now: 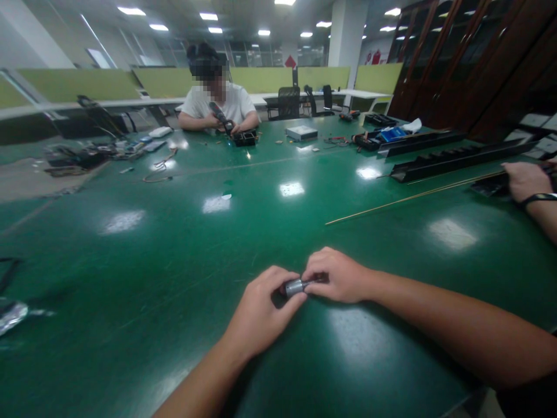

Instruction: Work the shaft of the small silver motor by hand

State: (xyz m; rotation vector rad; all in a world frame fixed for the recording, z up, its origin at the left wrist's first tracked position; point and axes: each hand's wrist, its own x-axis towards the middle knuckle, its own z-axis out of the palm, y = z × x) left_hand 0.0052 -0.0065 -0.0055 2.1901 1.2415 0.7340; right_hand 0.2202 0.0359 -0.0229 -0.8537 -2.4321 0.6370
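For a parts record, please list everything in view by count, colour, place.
Small cylinder: one, silver, between the hands
Table: one, green, across view
Thin rods: at least two, yellowish, right
Long channels: at least two, black, right
Box: one, pale, far middle
Loose electronics: several, mixed, far left
Shiny item: one, silver, left edge
Other clutter: uncountable, mixed, far side
Chairs: at least three, black, background
Partitions: several, green, background
Cabinet: one, dark brown, right background
Ceiling lights: several, white, overhead
Co-worker: one, in white, across table
Another person's hand: one, bare, right edge
Left hand: one, bare, around the cylinder
Right hand: one, bare, cylinder's right end
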